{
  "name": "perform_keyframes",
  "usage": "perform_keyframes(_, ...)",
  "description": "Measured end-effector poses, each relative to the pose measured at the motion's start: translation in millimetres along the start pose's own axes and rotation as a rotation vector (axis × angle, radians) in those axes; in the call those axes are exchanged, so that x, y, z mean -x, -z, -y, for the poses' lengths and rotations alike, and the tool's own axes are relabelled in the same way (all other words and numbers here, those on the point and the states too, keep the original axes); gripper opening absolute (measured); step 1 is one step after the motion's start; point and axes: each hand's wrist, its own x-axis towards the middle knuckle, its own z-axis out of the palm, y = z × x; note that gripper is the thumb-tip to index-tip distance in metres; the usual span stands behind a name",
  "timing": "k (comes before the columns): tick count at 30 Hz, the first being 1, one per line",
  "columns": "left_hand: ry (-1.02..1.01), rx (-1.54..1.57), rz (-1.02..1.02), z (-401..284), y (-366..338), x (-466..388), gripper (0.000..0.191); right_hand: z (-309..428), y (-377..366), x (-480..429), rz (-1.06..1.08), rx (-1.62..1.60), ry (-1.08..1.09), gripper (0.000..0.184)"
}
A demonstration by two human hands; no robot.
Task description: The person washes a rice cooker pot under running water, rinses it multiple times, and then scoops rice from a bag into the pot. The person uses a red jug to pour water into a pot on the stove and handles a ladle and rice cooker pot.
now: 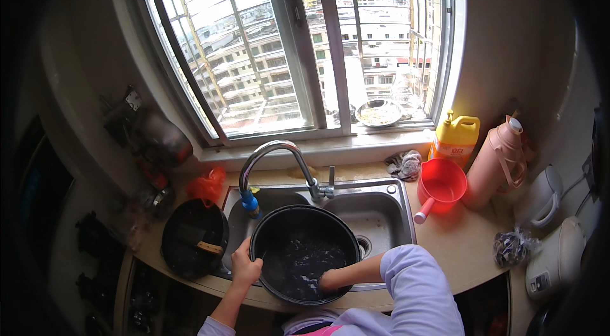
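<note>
A large black pot [305, 226] with water in it rests over the front of a double-bowl steel sink [381, 217]. My left hand [245, 263] grips its rim on the left side, thumb over the edge. Inside the pot, my right hand [328, 280] is partly under the rippling water near the front right wall. Its fingers are hidden, so I cannot see whether they hold anything. A curved chrome faucet [281, 144] with a blue nozzle [249, 202] arches over the left bowl, just behind the pot.
Left of the sink lies a black pan [183, 252] with a wooden-handled knife [209, 247] on it, near a red plastic bag [208, 184]. On the right stand a red dipper [442, 183], a yellow jug [456, 138], a pink thermos [491, 164] and a rag [405, 164].
</note>
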Motion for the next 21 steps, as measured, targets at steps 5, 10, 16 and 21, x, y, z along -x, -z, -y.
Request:
perform_keyframes(5, 0.072, -0.11, 0.058, -17.2, -2.8, -4.1, 0.053, 64.0, 93.8, 38.0, -0.024, -1.085, 0.477, 0.042)
perform_keyframes(10, 0.003, -0.06, 0.053, 0.1, 0.1, -1.6, 0.056, 36.7, 168.5, 3.8, -0.864, -2.201, 0.054, 0.047)
perform_keyframes(16, -0.029, -0.07, 0.032, 9.2, -1.0, -8.8, 0.052, 55.2, 61.0, 27.4, -0.351, -0.968, 0.883, 0.03)
perform_keyframes(21, -0.024, -0.011, 0.076, 0.9, 3.5, -7.2, 0.052, -17.0, 33.1, 93.4, -0.061, -0.107, 0.663, 0.03)
